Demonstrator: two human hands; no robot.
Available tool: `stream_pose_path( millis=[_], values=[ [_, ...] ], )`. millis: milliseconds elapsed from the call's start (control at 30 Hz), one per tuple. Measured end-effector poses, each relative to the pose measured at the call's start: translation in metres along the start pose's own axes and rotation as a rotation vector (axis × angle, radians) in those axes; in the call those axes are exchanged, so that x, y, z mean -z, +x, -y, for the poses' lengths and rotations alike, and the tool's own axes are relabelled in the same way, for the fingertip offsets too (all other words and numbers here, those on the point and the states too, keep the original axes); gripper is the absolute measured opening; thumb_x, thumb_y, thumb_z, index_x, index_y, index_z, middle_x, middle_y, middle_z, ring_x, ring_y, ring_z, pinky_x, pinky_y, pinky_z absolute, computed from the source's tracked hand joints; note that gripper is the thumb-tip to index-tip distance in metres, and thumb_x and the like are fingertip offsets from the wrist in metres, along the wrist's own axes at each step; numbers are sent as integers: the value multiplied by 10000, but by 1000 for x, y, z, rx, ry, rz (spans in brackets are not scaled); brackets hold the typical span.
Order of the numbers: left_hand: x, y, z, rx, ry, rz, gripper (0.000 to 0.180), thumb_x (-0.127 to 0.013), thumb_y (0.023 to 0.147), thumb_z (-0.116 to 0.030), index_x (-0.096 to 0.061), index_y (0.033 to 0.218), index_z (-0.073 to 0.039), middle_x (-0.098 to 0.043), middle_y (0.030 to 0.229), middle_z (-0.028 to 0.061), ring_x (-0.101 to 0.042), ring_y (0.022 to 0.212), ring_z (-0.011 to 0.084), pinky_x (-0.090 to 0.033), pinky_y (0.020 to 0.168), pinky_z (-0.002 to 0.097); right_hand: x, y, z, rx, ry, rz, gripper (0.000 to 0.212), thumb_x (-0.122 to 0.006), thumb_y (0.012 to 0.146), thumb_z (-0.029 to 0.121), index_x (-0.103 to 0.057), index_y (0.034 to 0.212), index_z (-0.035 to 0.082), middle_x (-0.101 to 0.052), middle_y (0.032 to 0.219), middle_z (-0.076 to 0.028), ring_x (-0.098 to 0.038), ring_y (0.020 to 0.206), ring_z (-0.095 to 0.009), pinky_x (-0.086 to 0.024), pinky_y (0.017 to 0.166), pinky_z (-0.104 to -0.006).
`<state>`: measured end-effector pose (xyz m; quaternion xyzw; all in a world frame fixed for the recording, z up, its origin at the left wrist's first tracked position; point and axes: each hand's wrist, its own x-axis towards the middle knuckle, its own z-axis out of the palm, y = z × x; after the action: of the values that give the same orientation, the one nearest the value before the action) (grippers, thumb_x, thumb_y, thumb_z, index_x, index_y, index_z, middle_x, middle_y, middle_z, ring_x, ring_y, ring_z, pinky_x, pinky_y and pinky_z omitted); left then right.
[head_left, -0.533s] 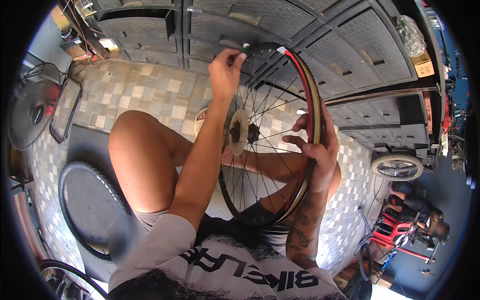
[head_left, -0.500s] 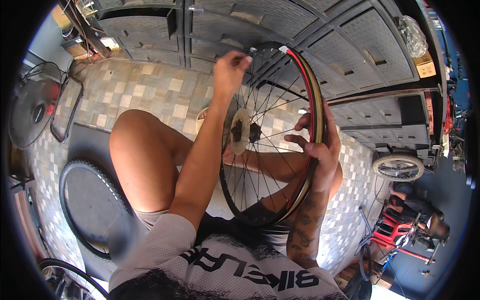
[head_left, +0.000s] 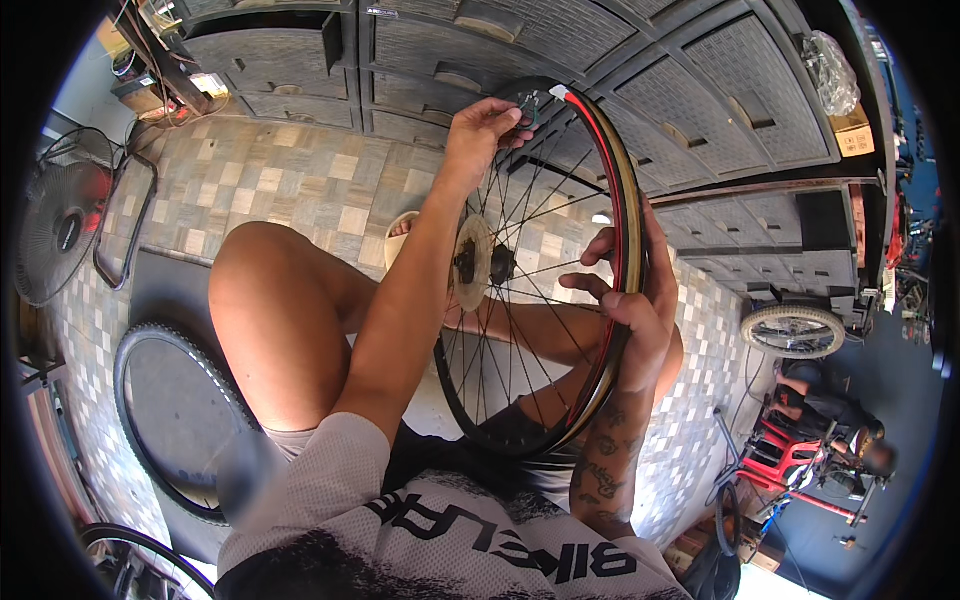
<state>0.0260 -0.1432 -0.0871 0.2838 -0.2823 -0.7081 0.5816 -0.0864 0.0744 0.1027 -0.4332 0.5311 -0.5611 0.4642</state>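
Note:
A bicycle wheel (head_left: 606,370) with black spokes stands upright between my legs, its rim turned toward me without a tyre. A silver brake disc (head_left: 473,262) sits at the hub's left. Red rim tape (head_left: 604,150) runs along the rim beside a tan band, and a white patch (head_left: 561,92) marks its upper end. My left hand (head_left: 492,128) pinches a small greenish, partly see-through piece (head_left: 528,108) beside the top of the rim; its kind is unclear. My right hand (head_left: 640,300) grips the rim's right side, palm outside, thumb near the tape, fingers reaching over toward the spokes.
A tyre (head_left: 128,400) lies on a dark mat to the left, below a standing fan (head_left: 68,225). Grey drawers (head_left: 440,75) line the far side. Another wheel (head_left: 793,331) and a person near a red frame (head_left: 785,455) are at right.
My left hand has moved right and slightly down, toward the top of the rim, and the small piece in it now shows. The wheel has shifted slightly left; my right hand keeps its grip.

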Motion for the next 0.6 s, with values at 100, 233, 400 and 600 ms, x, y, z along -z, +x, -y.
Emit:
stream_pose_path(
  millis=[100,233,400,600],
  values=[
    [1,4,7,84,-161,41,153,-676,1042,-111,-673,1144,4,-766,1072,167,-767,941,247,-636,798,330,-2,1,0,2,-1,-7,1048,-598,605,169,-376,1607,-47,-588,1164,-202,-604,1084,-278,-649,846,-482],
    [1,5,14,138,-289,58,182,-671,1046,-122,-646,1179,-1,-748,1154,182,-754,1033,258,-645,860,330,-2,0,2,1,0,-36,1060,-592,600,170,-363,1611,-53,-585,1150,-197,-601,1083,-276,-649,837,-475],
    [-4,4,13,195,-375,75,179,-662,1052,-136,-633,1165,0,-729,1172,172,-733,1105,276,-641,968,319,4,0,1,3,55,4,1034,-554,613,79,-354,1622,-37,-592,1236,-223,-608,1082,-256,-655,841,-454],
    [-7,10,16,204,-436,114,231,-661,1055,-162,-593,1213,-6,-728,1209,164,-716,1172,260,-615,1031,319,12,-3,-2,-15,70,24,1016,-533,632,28,-346,1629,-29,-601,1213,-210,-620,1064,-246,-660,847,-445]
  ],
)
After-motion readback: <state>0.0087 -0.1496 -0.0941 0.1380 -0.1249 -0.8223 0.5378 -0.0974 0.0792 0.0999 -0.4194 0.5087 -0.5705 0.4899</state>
